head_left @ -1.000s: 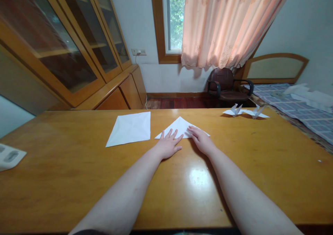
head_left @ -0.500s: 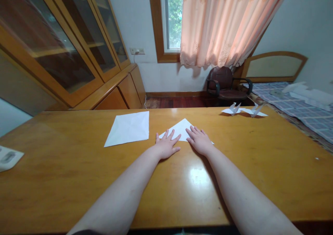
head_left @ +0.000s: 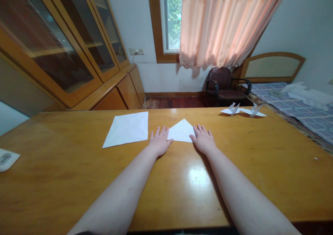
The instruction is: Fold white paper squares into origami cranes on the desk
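Observation:
A folded sheet of white paper (head_left: 181, 131) lies on the table in front of me, its peak pointing away. My left hand (head_left: 159, 143) rests flat over its left corner, fingers spread. Over the right corner lies my right hand (head_left: 204, 139), also flat with the fingers somewhat apart. Both side corners are hidden under the hands. To the left of my left hand is a larger, unfolded white sheet (head_left: 127, 129) with faint crease lines.
Two folded paper cranes (head_left: 232, 109) stand at the table's far right. A white item with a printed patch (head_left: 7, 160) lies at the left edge. Beyond the wooden table (head_left: 166, 193) are a brown armchair (head_left: 223, 84), a glass-door cabinet (head_left: 78, 54) and a bed (head_left: 291, 96).
My hands have slid apart along the folded paper, the left one leftward and the right one slightly rightward, uncovering more of its middle. The view has shifted slightly.

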